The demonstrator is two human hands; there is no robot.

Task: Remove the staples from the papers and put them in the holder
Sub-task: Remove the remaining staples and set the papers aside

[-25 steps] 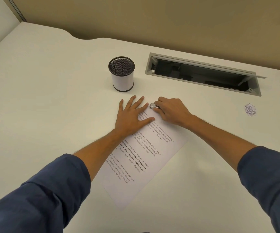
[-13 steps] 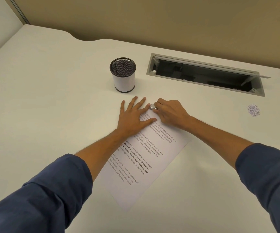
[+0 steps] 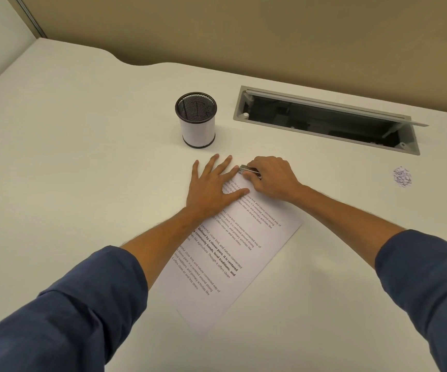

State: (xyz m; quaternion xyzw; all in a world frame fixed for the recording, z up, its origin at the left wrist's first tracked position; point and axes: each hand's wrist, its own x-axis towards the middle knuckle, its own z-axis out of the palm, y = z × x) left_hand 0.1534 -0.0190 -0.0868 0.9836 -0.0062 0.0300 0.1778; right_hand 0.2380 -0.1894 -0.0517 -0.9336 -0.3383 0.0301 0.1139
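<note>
Printed papers (image 3: 233,253) lie slanted on the white desk in front of me. My left hand (image 3: 213,187) presses flat on their top part, fingers spread. My right hand (image 3: 272,177) grips a small metal staple remover (image 3: 247,169) at the papers' top corner, its tip touching my left index finger. The staple itself is hidden. A black mesh holder (image 3: 197,120) with a white wrap stands upright just beyond my left hand.
An open grey cable hatch (image 3: 324,122) is sunk into the desk (image 3: 69,170) at the back right. A small crumpled scrap of paper (image 3: 402,177) lies at the far right. The beige wall bounds the desk's far edge.
Both hands stay at the papers' top corner. More of the staple remover shows beyond my right fingers than half a second ago. The view has shifted slightly.
</note>
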